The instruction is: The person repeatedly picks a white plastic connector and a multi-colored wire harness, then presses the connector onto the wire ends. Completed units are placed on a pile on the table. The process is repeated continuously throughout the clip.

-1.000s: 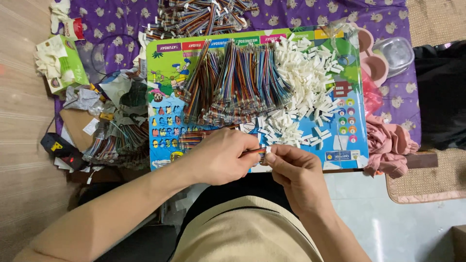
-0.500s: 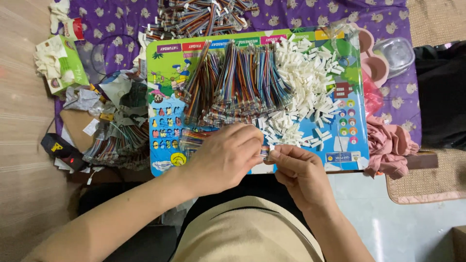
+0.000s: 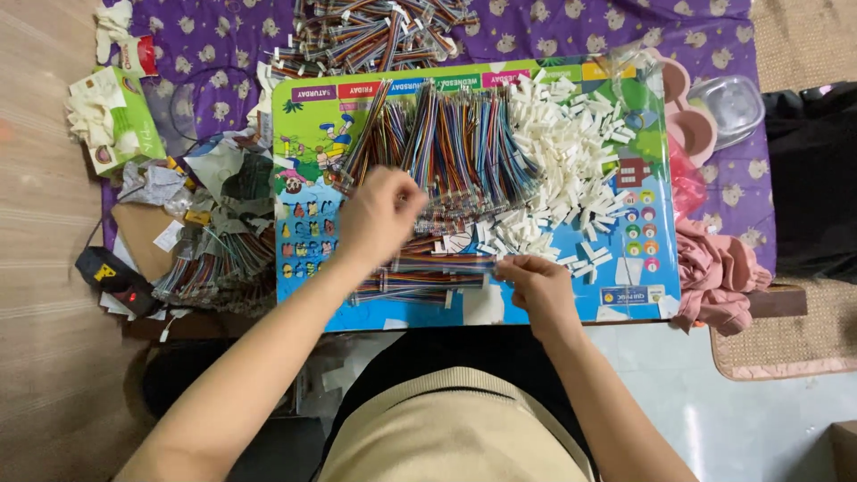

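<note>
From my seat at the remote view, I look straight down on a purple patterned cloth (image 3: 536, 22) covering a low table. On it lies a large colourful picture board (image 3: 308, 286), which carries nearly everything that matters. Across the board's upper middle spreads a big bundle of multicoloured ribbon wires (image 3: 464, 143), their long axes running roughly from twelve o'clock to six o'clock and fanning a little. At three o'clock from that bundle sits a heap of small white plastic connectors (image 3: 571, 152), spilling down toward the board's near edge. Near the bottom middle lies a smaller stack of finished-looking wire strips (image 3: 420, 277), long axis running nine to three.

The left hand (image 3: 379, 214) hovers at the lower end of the upright bundle, fingers curled downward over the wire tips; whether they are pinched on a wire I cannot tell, as the back of the hand hides them. The right hand (image 3: 531, 281) rests at four o'clock from the left, fingers together at the right end of the flat stack, apparently pinching it. The left hand is clearly the nearer one to the big bundle; the connector heap lies at one o'clock from the right hand.
</note>
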